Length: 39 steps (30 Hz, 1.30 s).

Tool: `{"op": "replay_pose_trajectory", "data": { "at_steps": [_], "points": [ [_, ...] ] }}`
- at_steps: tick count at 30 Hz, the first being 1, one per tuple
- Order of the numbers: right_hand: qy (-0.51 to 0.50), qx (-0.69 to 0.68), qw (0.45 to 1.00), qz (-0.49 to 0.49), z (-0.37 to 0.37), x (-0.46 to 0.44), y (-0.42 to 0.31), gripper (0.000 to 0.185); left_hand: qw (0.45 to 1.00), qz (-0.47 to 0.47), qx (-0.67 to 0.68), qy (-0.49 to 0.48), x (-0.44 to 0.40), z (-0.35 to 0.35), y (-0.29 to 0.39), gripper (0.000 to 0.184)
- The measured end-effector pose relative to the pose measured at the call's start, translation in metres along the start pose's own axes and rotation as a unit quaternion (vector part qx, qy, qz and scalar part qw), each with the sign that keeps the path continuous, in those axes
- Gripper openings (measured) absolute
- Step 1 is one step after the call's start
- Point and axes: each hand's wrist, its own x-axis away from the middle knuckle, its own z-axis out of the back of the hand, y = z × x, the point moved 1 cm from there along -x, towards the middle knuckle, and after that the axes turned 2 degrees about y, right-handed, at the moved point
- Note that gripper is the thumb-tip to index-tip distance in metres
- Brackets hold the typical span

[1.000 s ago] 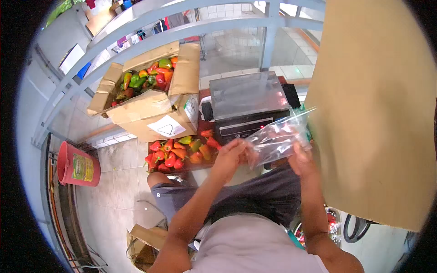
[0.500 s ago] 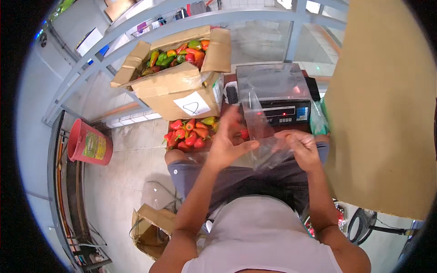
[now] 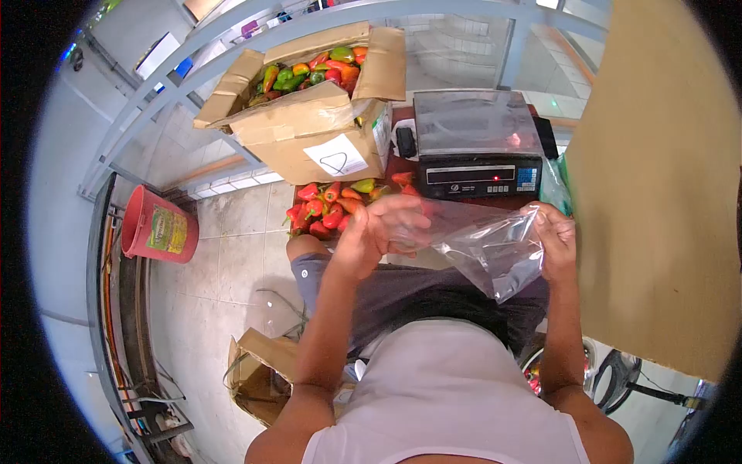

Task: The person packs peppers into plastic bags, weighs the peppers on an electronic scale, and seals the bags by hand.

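Note:
A clear plastic bag [image 3: 495, 251] stretches between my two hands above my lap. My right hand [image 3: 555, 240] pinches its right end. My left hand [image 3: 379, 232] is at the bag's other end, with its fingers spread and partly behind or inside the clear film; which of these I cannot tell. Beyond my left hand, red, orange and green peppers [image 3: 328, 210] lie on the low table. A scale [image 3: 479, 139] with a flat metal top and a lit red dot on its panel stands behind the bag.
An open cardboard box [image 3: 309, 143] full of peppers stands at the back left. The red bucket [image 3: 161, 224] is on the floor at the left. A tall cardboard sheet [image 3: 657, 193] rises at the right. An empty carton [image 3: 259, 379] lies at the lower left.
The bag, hanging between the hands before, is now drawn out sideways. My right hand has moved right and my left hand has come to the bag's left end. The view has shifted.

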Motion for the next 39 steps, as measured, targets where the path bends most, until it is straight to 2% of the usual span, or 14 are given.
{"op": "replay_pose_trajectory", "data": {
  "at_steps": [3,9,13,15,19,22,25,26,27,29,32,35,37,39],
  "points": [
    [0.023,0.021,1.0,0.001,0.009,0.003,0.002,0.026,0.985,0.005,-0.159,0.064,0.011,-0.004,0.01,0.068],
    [-0.025,0.058,0.998,0.021,0.012,0.013,-0.003,0.025,0.935,0.069,-0.275,0.213,-0.005,-0.009,-0.023,0.048],
    [-0.1,0.17,0.979,0.058,0.008,0.018,-0.025,0.02,0.962,0.112,-0.101,0.227,-0.027,-0.004,-0.041,0.031],
    [-0.116,0.102,0.987,0.032,0.004,0.025,-0.028,0.019,0.964,0.075,-0.152,0.205,-0.033,-0.003,-0.049,0.024],
    [-0.067,0.194,0.972,0.117,0.013,0.019,-0.033,0.018,0.964,0.05,-0.162,0.206,-0.021,-0.01,-0.036,0.016],
    [-0.121,0.259,0.957,-0.041,0.029,0.005,-0.031,0.045,0.948,0.033,-0.238,0.208,-0.01,0.0,-0.031,0.019],
    [-0.119,0.313,0.941,0.052,0.015,0.007,-0.036,0.084,0.944,-0.008,-0.304,0.13,-0.006,0.001,-0.039,0.022],
    [-0.176,0.282,0.939,0.085,0.011,0.0,-0.026,0.106,0.944,0.002,-0.309,0.12,-0.005,-0.001,-0.043,0.022],
    [-0.2,0.266,0.935,0.125,-0.004,-0.002,-0.016,0.101,0.943,0.013,-0.314,0.108,-0.006,-0.012,-0.042,0.023],
    [-0.192,0.371,0.892,0.171,-0.044,-0.001,-0.005,0.068,0.952,0.019,-0.292,0.092,-0.009,-0.021,-0.045,0.026],
    [-0.19,0.194,0.959,-0.078,-0.065,-0.002,0.03,0.028,0.964,0.013,-0.243,0.108,-0.004,-0.021,-0.04,0.029],
    [-0.109,0.204,0.969,0.088,-0.083,0.003,0.02,0.014,0.943,0.022,-0.3,0.141,0.022,-0.014,-0.024,0.03],
    [-0.113,0.226,0.962,0.104,-0.082,0.0,0.012,0.014,0.909,-0.01,-0.395,0.132,0.028,0.001,-0.019,0.032],
    [-0.116,0.23,0.959,0.117,-0.081,-0.002,0.008,0.014,0.924,-0.007,-0.352,0.147,0.033,0.007,-0.016,0.031]
  ]
}}
